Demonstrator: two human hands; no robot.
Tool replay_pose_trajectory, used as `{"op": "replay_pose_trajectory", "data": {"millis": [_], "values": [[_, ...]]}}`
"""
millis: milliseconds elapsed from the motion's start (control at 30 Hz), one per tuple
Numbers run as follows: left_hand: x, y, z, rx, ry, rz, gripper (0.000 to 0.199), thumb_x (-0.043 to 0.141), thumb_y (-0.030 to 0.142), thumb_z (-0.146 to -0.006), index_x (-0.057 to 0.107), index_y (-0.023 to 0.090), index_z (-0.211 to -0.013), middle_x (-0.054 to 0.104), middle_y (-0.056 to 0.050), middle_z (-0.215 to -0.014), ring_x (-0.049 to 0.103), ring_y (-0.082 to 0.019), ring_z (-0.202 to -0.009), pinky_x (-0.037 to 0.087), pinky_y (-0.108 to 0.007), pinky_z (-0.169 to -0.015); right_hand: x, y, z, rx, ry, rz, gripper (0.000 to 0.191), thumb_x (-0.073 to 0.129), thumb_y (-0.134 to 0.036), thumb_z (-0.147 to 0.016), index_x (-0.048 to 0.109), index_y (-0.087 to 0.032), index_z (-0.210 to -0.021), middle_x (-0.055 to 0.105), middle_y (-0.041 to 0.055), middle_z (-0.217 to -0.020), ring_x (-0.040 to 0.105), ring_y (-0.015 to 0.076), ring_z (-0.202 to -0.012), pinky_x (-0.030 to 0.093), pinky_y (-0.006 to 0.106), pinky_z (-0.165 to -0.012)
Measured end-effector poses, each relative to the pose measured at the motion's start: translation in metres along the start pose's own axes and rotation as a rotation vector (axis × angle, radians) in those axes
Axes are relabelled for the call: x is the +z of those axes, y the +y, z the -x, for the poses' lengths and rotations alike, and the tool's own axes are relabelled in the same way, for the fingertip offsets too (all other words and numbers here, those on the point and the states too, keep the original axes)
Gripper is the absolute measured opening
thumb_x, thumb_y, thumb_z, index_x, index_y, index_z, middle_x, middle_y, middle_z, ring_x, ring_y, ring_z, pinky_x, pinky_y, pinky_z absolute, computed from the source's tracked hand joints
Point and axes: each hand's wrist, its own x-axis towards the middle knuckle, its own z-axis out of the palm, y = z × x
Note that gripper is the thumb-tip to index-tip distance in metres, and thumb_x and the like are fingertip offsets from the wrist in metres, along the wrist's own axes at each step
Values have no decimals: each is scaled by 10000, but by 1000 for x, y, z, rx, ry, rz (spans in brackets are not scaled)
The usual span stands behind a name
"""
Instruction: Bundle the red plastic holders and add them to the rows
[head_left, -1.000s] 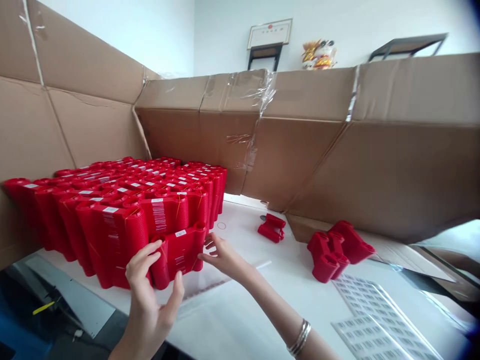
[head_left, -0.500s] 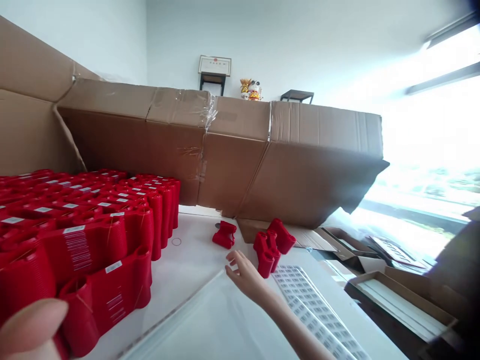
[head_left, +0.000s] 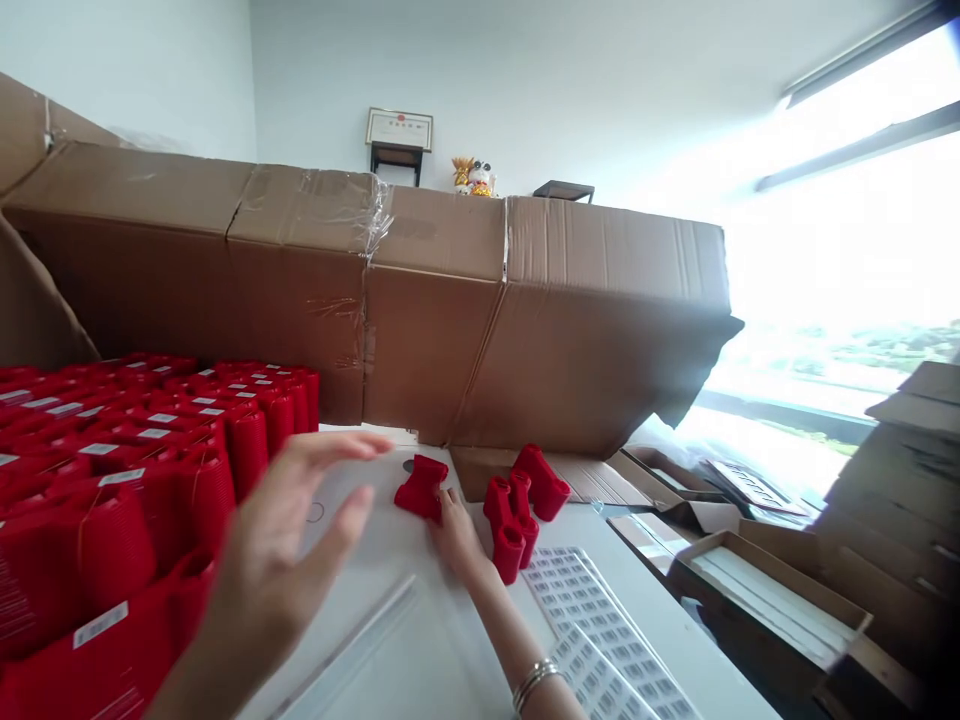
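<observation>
My right hand [head_left: 456, 535] has its fingers on the right edge of a small red plastic bundle [head_left: 420, 488] lying on the white table; part of its grip is hidden. My left hand [head_left: 289, 540] hovers to the left, thumb and fingers apart, holding nothing. Beside my right wrist stand several more red bundles [head_left: 517, 515] with tube-like ends. Rows of similar red bundles [head_left: 165, 440], banded and carrying white labels, fill the table's left side. A thin loop like a rubber band [head_left: 315, 512] lies behind my left hand.
Sheets of printed labels [head_left: 592, 610] lie right of my forearm. A clear plastic sleeve or sheet [head_left: 360, 640] is in front of me. A large cardboard box wall [head_left: 435, 330] leans over the back. Open cartons [head_left: 772, 600] sit lower at the right.
My right hand has moved forward to the lone red bundle and now touches it. My left hand has come up into view, open. The view has shifted slightly right.
</observation>
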Motion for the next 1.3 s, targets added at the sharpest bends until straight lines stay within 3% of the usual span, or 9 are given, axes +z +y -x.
{"op": "replay_pose_trajectory", "data": {"millis": [100, 200, 267, 533, 733, 867, 967, 1067, 1300], "values": [[76, -40, -8, -117, -430, -1, 305, 462, 380, -1006, 636, 219, -1199, 712, -92, -1203, 691, -255, -1164, 605, -419, -971, 3, 3, 2, 10, -4, -47, 345, 652, -330, -995, 620, -187, -1307, 616, 111, -1345, 643, 263, -1146, 560, 477, -954], [142, -88, -9, -240, -561, -164, 288, 622, 383, -975, 667, 126, -1096, 703, -78, -1112, 709, -251, -1034, 618, -440, -888, 1, 0, 2, 27, -31, -103, 350, 652, -323, -994, 615, -187, -1314, 616, 112, -1345, 644, 262, -1145, 561, 478, -955], [176, -111, -9, -324, -624, -270, 302, 699, 362, -939, 657, 173, -1171, 678, -81, -1197, 682, -250, -1086, 599, -430, -892, -3, -2, 1, 51, -65, -131, 346, 653, -315, -994, 614, -183, -1312, 627, 110, -1324, 654, 255, -1121, 571, 466, -936], [245, -136, -14, -597, -808, -488, 406, 670, 369, -960, 605, 179, -1313, 615, -114, -1353, 635, -281, -1176, 553, -505, -976, -33, -14, 6, 179, -272, -109, 388, 671, -309, -982, 601, -179, -1341, 604, 119, -1372, 635, 280, -1182, 553, 493, -972], [244, -136, -20, -751, -893, -275, 360, 678, 367, -956, 632, 183, -1262, 650, -91, -1281, 661, -265, -1118, 575, -456, -928, -74, -26, 11, 202, -289, -70, 296, 682, -292, -973, 653, -159, -1235, 655, 103, -1282, 650, 267, -1149, 537, 498, -987], [218, -120, -19, -847, -881, -16, 308, 633, 404, -980, 655, 150, -1151, 691, -68, -1114, 686, -208, -943, 589, -406, -835, -118, -39, 9, 132, -102, -154, 272, 403, -154, -1062, 644, -141, -1189, 675, 133, -1200, 658, 231, -1125, 513, 391, -987], [189, -98, -11, -864, -801, 165, 192, 615, 359, -971, 614, 167, -980, 679, -29, -940, 662, -185, -854, 545, -356, -802, -142, -57, 10, -17, -7, -248, 287, 361, -233, -1081, 599, -221, -1241, 644, 78, -1232, 656, 190, -1102, 515, 304, -946], [163, -74, -1, -861, -747, 282, 125, 629, 270, -889, 513, 226, -898, 632, -3, -828, 634, -191, -806, 500, -329, -765, -153, -78, 16, -96, 25, -293, 208, 411, -287, -1067, 609, -240, -1109, 616, 46, -1139, 665, 188, -986, 529, 307, -868], [121, -37, 6, -838, -687, 347, 434, 695, 142, -710, 407, 231, -1022, 533, 29, -812, 581, -189, -754, 471, -319, -690, -158, -114, 40, -197, 83, -141, 210, 402, -293, -1078, 555, -242, -944, 526, 29, -1017, 576, 166, -742, 468, 325, -659]]}}
